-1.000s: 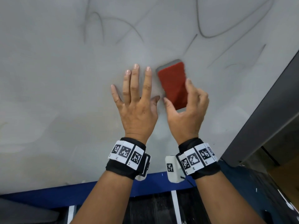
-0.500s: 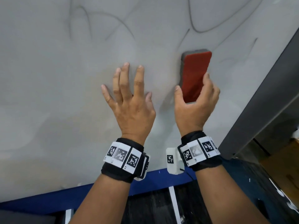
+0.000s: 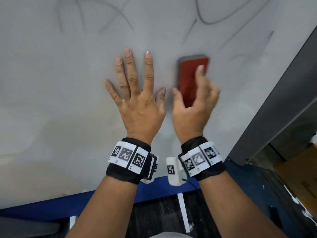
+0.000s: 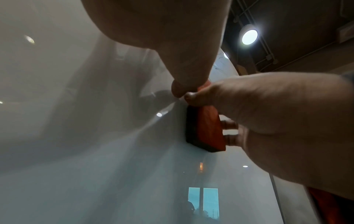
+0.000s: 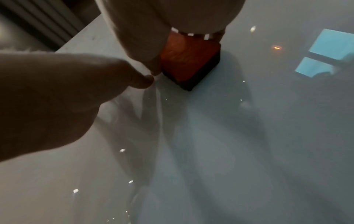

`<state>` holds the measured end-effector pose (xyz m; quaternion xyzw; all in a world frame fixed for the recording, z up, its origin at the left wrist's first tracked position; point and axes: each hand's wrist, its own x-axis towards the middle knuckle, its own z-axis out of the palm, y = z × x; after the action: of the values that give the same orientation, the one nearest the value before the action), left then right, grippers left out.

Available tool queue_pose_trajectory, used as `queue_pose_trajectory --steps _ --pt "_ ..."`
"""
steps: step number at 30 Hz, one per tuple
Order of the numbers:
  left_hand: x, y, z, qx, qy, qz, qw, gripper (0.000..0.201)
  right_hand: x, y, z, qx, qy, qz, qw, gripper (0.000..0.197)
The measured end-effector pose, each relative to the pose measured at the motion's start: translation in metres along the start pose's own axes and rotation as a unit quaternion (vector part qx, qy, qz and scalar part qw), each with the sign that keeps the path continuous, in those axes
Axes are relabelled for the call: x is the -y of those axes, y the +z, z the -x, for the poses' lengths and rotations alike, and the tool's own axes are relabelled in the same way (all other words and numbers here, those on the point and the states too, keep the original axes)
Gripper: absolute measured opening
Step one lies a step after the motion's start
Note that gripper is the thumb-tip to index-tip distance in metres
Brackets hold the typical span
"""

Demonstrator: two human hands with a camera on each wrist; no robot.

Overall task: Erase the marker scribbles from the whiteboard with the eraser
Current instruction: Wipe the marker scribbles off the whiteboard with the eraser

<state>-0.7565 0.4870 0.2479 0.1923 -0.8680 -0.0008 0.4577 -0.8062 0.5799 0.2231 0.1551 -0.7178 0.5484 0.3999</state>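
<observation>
The whiteboard [image 3: 51, 100] fills the head view, with grey marker scribbles [image 3: 211, 21] along its top. My right hand [image 3: 193, 103] grips the red eraser [image 3: 188, 78] by its sides and holds its dark felt against the board, just below the scribbles. My left hand [image 3: 137, 90] lies flat on the board beside it, fingers spread, thumb tip nearly touching my right thumb. In the left wrist view the eraser [image 4: 206, 128] sits flush on the board [image 4: 95, 166] under my right hand [image 4: 277, 113]. The right wrist view shows the eraser [image 5: 187, 60] against the board [image 5: 249, 136].
A dark grey frame [image 3: 283, 100] runs diagonally along the board's right edge. A blue ledge [image 3: 51, 206] lies under the board's lower edge. A brown cardboard box [image 3: 305, 177] is on the floor at the right. Faint smears cover the board's left part.
My right hand swept the eraser out to the right and tilted it, then brought it back left, nearly upright, close to my left thumb. My left hand stayed flat on the board.
</observation>
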Motion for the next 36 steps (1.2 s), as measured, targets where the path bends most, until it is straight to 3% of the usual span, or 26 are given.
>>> queue_pose_trajectory --steps 3,6,8,13,18,20,24,29,31,34,36 --pt "-0.002 0.002 0.001 -0.001 -0.006 0.006 1.0 0.08 -0.012 -0.008 -0.006 0.009 -0.042 0.037 0.998 0.06" --pt "-0.005 0.004 0.002 -0.004 -0.012 0.003 1.0 0.079 -0.038 -0.025 -0.035 -0.092 0.047 0.019 0.994 0.065" --pt "-0.011 0.005 0.003 -0.007 -0.027 0.011 1.0 0.08 -0.036 -0.026 -0.039 -0.107 0.073 0.006 0.992 0.066" --pt "-0.025 0.009 0.003 -0.015 -0.065 0.037 0.997 0.082 -0.022 -0.024 -0.019 0.014 -0.073 0.059 0.995 0.059" --pt "-0.027 0.012 0.003 -0.02 -0.074 0.035 0.996 0.082 -0.054 -0.04 -0.06 -0.122 0.063 0.004 0.99 0.064" --pt "-0.032 0.013 0.002 -0.02 -0.085 0.043 0.995 0.083 -0.043 -0.033 -0.05 -0.095 0.043 0.0 0.995 0.063" --pt "-0.039 0.015 0.002 -0.02 -0.102 0.053 0.993 0.085 -0.04 -0.032 -0.027 0.014 -0.073 0.047 0.996 0.058" --pt "-0.038 0.016 0.002 -0.015 -0.096 0.052 0.994 0.087 -0.075 -0.048 -0.066 -0.122 0.071 -0.009 0.99 0.065" --pt "-0.039 0.018 0.002 -0.015 -0.101 0.054 0.993 0.088 -0.063 -0.043 -0.057 -0.091 0.053 -0.008 0.994 0.065" --pt "-0.039 0.019 0.002 -0.015 -0.106 0.049 0.993 0.09 -0.059 -0.045 -0.042 -0.002 -0.042 0.032 0.999 0.061" --pt "-0.039 0.02 0.003 -0.014 -0.106 0.045 0.993 0.09 -0.077 -0.053 -0.058 -0.039 -0.029 0.045 0.998 0.059"
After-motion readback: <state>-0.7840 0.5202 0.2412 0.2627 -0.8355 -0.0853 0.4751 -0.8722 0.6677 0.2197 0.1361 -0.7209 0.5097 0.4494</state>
